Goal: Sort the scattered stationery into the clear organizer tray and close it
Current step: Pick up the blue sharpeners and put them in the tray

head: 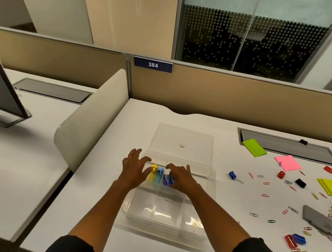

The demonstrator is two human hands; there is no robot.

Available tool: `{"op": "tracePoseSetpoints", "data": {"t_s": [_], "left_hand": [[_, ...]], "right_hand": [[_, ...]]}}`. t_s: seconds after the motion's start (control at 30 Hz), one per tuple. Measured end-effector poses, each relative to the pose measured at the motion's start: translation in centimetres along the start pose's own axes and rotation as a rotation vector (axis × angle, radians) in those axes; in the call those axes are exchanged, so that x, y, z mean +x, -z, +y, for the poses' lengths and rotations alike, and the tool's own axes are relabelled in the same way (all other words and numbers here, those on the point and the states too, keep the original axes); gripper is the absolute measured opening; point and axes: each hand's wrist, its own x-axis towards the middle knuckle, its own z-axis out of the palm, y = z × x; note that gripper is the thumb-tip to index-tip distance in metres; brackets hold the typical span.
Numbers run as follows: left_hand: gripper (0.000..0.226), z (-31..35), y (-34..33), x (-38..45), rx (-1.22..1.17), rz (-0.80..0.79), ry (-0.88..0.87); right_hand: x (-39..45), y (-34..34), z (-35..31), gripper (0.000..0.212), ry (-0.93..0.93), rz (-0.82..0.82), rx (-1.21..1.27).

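Spanning white desk (106,233) | beige partition (248,98) | glass wall (256,32) behind

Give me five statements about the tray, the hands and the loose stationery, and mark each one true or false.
1. The lid lies flat on the desk beyond the organizer tray. True.
2. A yellow bottle and a blue bottle lie side by side in the tray. True.
3. Both hands reach for the paper clips. False: the left hand and right hand are over the tray.
4. The pink sticky notes are in the tray. False: they lie on the desk to its right.
5. The desk sign reads 384. True.
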Motion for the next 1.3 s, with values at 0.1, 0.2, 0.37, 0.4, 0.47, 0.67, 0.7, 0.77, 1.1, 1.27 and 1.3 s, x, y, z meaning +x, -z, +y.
{"op": "tracePoseSetpoints", "data": {"t_s": [0.1, 0.2, 0.37, 0.4, 0.47, 0.67, 0.7, 0.77, 1.1, 1.27, 1.3], "left_hand": [[0.042, -0.3, 0.0, -0.4, -0.007, 0.003, 0.000], [0.040, -0.6, -0.1, -0.7, -0.016, 0.007, 0.004], [0.040, -1.1, -0.3, -0.9, -0.011, 0.010, 0.017], [0.040, -1.2, -0.2, -0.9, -0.014, 0.012, 0.019], [0.040, -1.2, -0.1, -0.8, -0.018, 0.015, 0.022], [0.041, -0.6, -0.1, 0.0, -0.016, 0.005, -0.008], [0.041, -0.4, -0.1, 0.2, -0.017, 0.003, -0.016], [0.041, 0.3, -0.2, 0.7, -0.018, 0.000, -0.033], [0.051, 6.5, -1.7, 3.6, 0.013, -0.028, -0.190], [0.060, 11.0, -3.5, 4.8, 0.025, -0.060, -0.312], [0.061, 11.8, -3.9, 5.0, 0.021, -0.066, -0.335]], "right_hand": [[0.0, 0.0, 0.0, 0.061, 0.018, 0.028, 0.013], [0.0, 0.2, -0.1, 0.062, 0.004, 0.042, 0.116], [0.1, 0.3, -0.8, 0.060, 0.018, 0.052, 0.213], [0.1, 0.3, -0.9, 0.059, 0.020, 0.052, 0.224], [0.1, 0.2, -0.8, 0.059, 0.017, 0.047, 0.240], [-0.3, 0.4, 0.2, 0.062, -0.008, 0.067, 0.264], [-0.4, 0.4, 0.3, 0.060, -0.005, 0.079, 0.259], [-0.5, 0.7, 0.5, 0.054, 0.002, 0.115, 0.244], [-4.0, 3.1, 5.3, 0.055, -0.099, 0.444, 0.146], [-7.6, 3.6, 9.8, 0.060, -0.219, 0.564, 0.094], [-8.4, 3.7, 10.7, 0.061, -0.247, 0.565, 0.075]]}}
